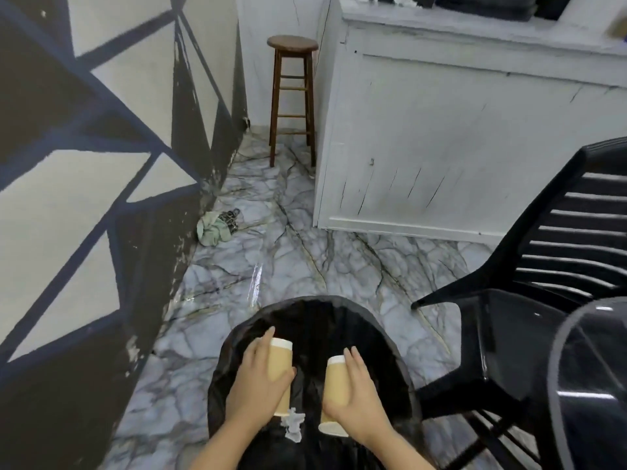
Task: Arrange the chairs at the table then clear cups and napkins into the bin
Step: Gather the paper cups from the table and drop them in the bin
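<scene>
The left side of the frame is filled by your wall [84,164], painted in dark and pale angular shapes, and the upper right by a white counter [458,147] with cracked panelling. Marble-look floor [288,266] runs between them up the middle of the frame. At the right edge you have a black slatted chair [559,249], and at the lower right corner the rounded rim of a dark table [576,368] just in front of it. At the bottom centre sits the bin [315,310], lined with a black bag, its mouth open under your hands. A wooden stool [292,96] stands at the top centre, in the corner between wall and counter. A crumpled greenish cloth [212,228] lies on the floor against the wall, left of centre. Your left hand [258,385] is wrapped around a tan paper cup [280,364], fingers along its far side and thumb across the front, holding it tilted over the bin mouth. Your right hand [356,398] grips a second tan cup [336,388] the same way, white rim pointing away from you, also over the bin. A small crumpled napkin [293,424] hangs at the bottom centre between your wrists, just below the left cup; you cannot tell which hand pinches it.
</scene>
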`<state>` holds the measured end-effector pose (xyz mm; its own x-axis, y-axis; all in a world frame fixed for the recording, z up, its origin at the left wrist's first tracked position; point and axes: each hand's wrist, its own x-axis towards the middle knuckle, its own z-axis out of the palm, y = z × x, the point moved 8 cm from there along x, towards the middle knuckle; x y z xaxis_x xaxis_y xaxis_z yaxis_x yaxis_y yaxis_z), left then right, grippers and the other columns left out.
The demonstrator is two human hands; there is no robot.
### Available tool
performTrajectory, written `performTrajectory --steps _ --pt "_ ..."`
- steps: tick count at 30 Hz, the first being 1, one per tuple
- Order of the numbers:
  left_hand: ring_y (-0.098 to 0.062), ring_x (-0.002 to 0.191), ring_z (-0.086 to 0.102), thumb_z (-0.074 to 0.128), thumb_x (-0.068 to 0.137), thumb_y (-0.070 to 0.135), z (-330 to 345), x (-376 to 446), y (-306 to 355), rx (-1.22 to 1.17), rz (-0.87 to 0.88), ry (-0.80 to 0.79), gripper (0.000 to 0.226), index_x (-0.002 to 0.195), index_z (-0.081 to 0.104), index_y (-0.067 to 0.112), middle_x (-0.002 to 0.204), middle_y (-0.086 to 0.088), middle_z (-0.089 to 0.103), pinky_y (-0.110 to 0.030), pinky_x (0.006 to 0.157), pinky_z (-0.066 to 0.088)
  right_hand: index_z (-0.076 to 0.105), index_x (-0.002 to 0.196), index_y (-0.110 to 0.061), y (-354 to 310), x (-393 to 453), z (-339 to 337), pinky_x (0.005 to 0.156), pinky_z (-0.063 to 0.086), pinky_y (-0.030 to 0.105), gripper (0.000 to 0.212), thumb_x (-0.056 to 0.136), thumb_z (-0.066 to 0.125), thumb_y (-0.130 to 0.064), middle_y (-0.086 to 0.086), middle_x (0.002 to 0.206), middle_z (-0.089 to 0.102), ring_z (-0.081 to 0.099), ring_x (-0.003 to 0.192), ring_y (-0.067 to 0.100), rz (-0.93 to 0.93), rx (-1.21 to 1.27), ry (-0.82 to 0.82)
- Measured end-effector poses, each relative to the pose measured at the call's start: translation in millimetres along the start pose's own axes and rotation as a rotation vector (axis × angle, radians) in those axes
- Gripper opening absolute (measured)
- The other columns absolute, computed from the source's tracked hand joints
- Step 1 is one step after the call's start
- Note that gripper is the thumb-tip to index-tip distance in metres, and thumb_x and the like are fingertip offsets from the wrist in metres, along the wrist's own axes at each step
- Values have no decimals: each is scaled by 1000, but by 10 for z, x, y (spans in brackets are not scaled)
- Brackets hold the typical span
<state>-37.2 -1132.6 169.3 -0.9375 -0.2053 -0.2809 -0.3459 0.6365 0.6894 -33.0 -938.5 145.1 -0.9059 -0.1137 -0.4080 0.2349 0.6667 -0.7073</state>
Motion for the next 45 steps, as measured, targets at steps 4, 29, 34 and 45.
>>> performTrajectory --steps 4,29,34,45 --pt "-16 125 41 60 81 45 319 39 -344 -11 -19 -20 80 141 8 49 151 11 19 -35 85 45 3 148 -30 330 161 331 116 19 36 102 70 67 -43 -28 143 -9 8 144 14 24 31 -35" --pt "-19 146 -3 38 81 69 -514 -156 1631 218 303 -79 80 144 -5 42 159 5 -6 -46 118 6 -13 146 -33 -887 -442 -1612 117 2 52 96 80 50 -64 -11 153 -24 -17 144 21 -71 -200 197" --pt "-18 146 3 31 71 77 -521 -353 2417 212 483 -114 84 143 2 45 159 6 1 -46 117 8 -9 146 -33 -959 -875 -2298 117 1 52 95 80 53 -61 -11 153 -22 -14 144 23 -71 -175 366" --pt "-17 145 9 37 76 72 641 -1182 3766 266 824 -345 80 144 6 44 158 6 6 -46 116 15 1 146 -36 72 -2093 -3551 117 9 52 88 82 58 -53 -6 158 -11 -9 145 25 137 -66 730"
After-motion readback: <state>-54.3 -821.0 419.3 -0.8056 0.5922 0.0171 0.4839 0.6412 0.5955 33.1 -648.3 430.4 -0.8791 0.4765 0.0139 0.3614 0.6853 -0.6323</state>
